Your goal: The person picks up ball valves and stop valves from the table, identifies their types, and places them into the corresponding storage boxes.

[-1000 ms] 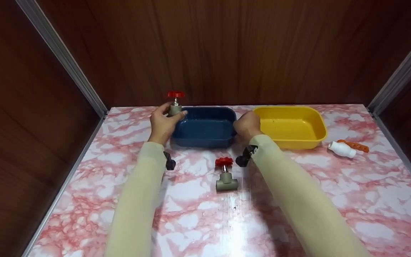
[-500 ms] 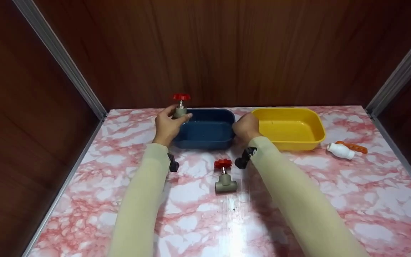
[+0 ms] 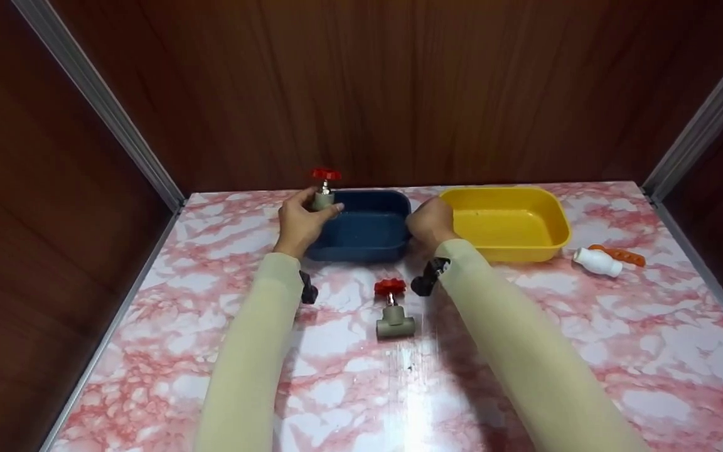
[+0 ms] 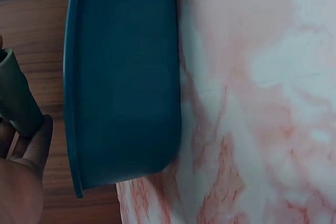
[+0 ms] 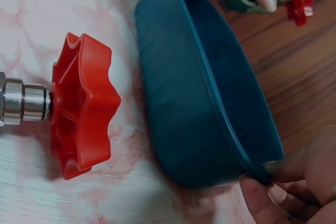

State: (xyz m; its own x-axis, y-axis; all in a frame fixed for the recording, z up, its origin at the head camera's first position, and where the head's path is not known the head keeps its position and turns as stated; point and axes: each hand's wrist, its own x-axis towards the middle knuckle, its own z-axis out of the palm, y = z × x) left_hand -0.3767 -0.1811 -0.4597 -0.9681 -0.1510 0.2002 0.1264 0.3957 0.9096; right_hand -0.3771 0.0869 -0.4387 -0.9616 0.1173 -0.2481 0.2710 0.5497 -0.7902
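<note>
My left hand (image 3: 299, 221) grips a grey-green stop valve (image 3: 324, 199) by its body, red handwheel upward, over the left end of the blue tub (image 3: 361, 253). In the left wrist view, the valve's pipe body (image 4: 20, 98) lies between fingers and thumb, above the tub's rim. My right hand (image 3: 432, 221) holds the tub's right end; the right wrist view has thumb and fingers (image 5: 257, 198) pinching its rim. A second stop valve (image 3: 395, 323) lies on the table in front of the tub, its red handwheel (image 5: 92, 106) large in the right wrist view.
A yellow tub (image 3: 518, 254) stands right of the blue one, beside my right hand. Farther right lie a white plastic fitting (image 3: 599, 262) and an orange piece with holes (image 3: 625, 256). A wood-grain wall (image 3: 361, 94) rises behind the tubs.
My left hand has carried the stop valve rightward, from beside the blue tub's left edge to over its left end. My right hand has stayed at the tub's right end.
</note>
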